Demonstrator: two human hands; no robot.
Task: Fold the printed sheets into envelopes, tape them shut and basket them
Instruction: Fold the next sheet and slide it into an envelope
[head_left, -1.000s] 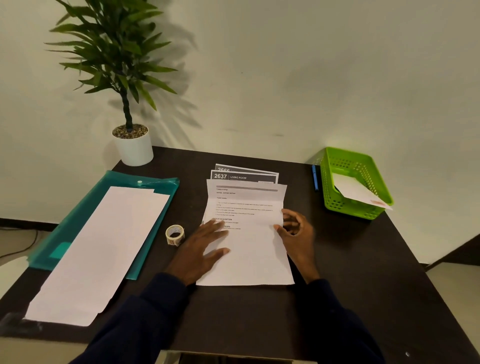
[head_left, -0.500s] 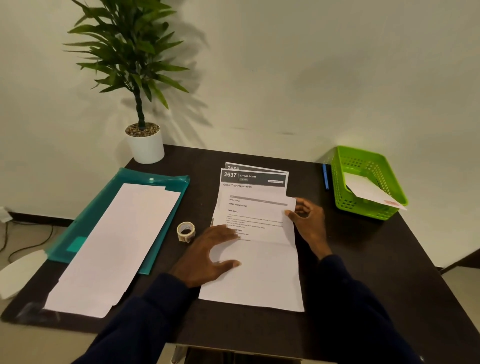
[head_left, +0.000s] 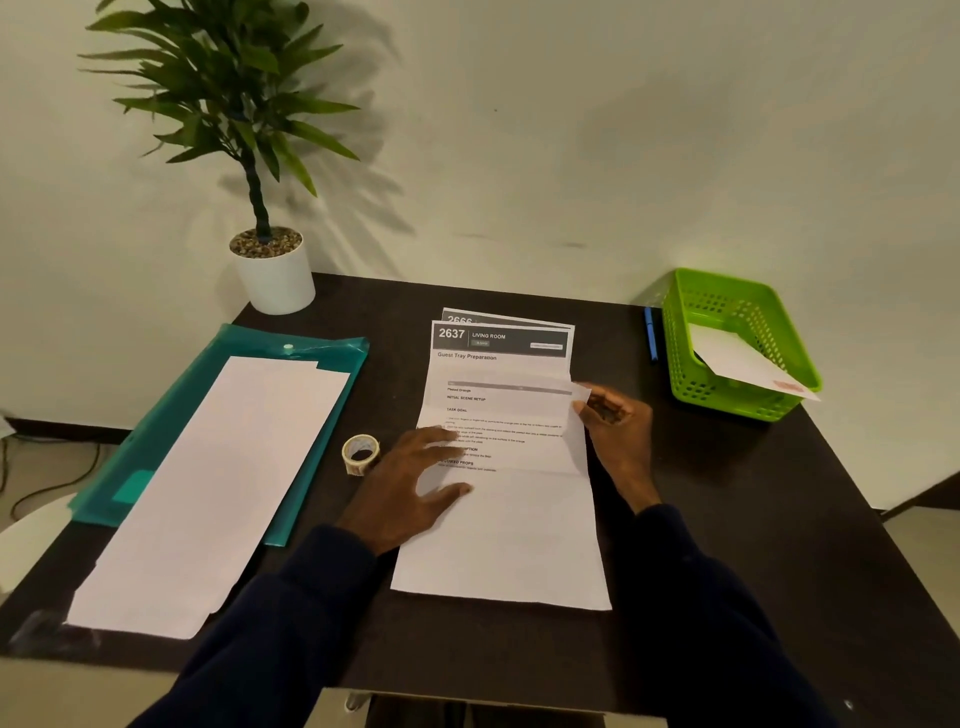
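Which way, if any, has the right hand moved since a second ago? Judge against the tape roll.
Yes. The right hand, pinching the printed sheet, moved away from the person: from level with the tape roll to slightly beyond it.

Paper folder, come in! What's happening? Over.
Left hand flat on printed sheet. Right hand pinching its folded right edge. Tape roll beside sheet, nothing blocking.

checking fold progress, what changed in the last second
The top printed sheet slid toward the person, uncovering the header of the 2637 sheet. The right hand moved up its right edge and now pinches the top right corner. The left hand stays flat on it; tape roll and green basket unmoved.
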